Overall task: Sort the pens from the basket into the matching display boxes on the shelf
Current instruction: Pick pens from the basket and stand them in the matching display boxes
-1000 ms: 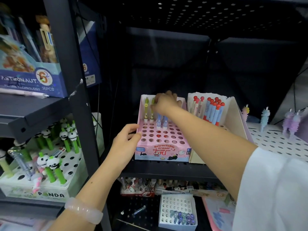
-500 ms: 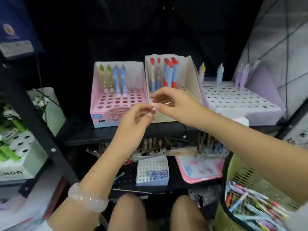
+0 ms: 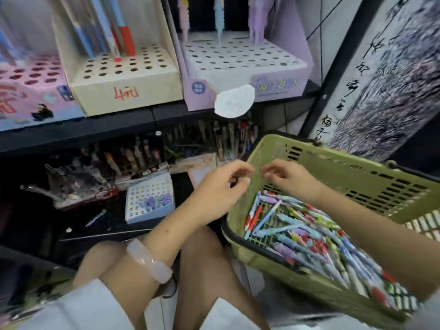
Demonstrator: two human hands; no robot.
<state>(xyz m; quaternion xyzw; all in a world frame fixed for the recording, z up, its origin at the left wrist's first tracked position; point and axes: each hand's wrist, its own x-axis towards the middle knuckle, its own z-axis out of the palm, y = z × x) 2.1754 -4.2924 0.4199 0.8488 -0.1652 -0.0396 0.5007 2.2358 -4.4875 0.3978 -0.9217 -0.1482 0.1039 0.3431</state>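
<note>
Black shelving (image 3: pixel 133 126) carries pink (image 3: pixel 31 96), cream (image 3: pixel 123 88) and lilac (image 3: pixel 238 67) display boxes at twelve o'clock. At four o'clock a green basket (image 3: pixel 357 172) holds the pens (image 3: pixel 304 236). Above its near rim, the left hand (image 3: pixel 219 186) and right hand (image 3: pixel 289 177) meet, fingers loosely curled; whether they pinch anything I cannot tell.

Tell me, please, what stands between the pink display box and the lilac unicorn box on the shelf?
In the head view, a cream display box stands between the pink display box and the lilac unicorn box, holding a few red-and-blue pens at its back.

Pale bracelet (image 3: pixel 149 260), calligraphy scroll (image 3: pixel 390 75)
</note>
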